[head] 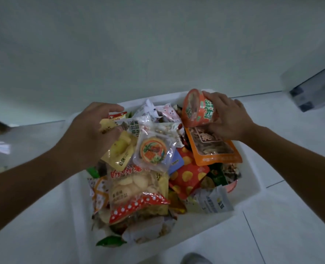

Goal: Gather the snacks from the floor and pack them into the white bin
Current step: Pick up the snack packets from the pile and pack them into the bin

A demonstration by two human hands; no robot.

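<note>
White glossy tiled floor (291, 225) fills most of the view and meets a pale bare wall (138, 44) at the far side. On the tiles stands the white rectangular foam bin (205, 231), heaped above its rim with a pile of mixed snack packets (157, 168).

Largest on the heap is a clear bag of pale round crackers with a red white-dotted band (136, 187), lying towards the near left. An orange window pouch (215, 149) lies at the far right, and a red packet with yellow spots (188, 176) sits between the two. A clear packet holding a round orange disc (154, 149) rests beside a flat yellow packet (119, 151).

The left hand (87, 134) reaches over the far left of the pile, thumb and fingers curled round small yellow and red wrappers (112, 121). The right hand (228, 119) grips an orange printed snack cup (197, 109), tipped on its side over the bin's far right corner, just above the orange pouch.

A grey shoe tip (194, 259) shows at the bottom edge.
</note>
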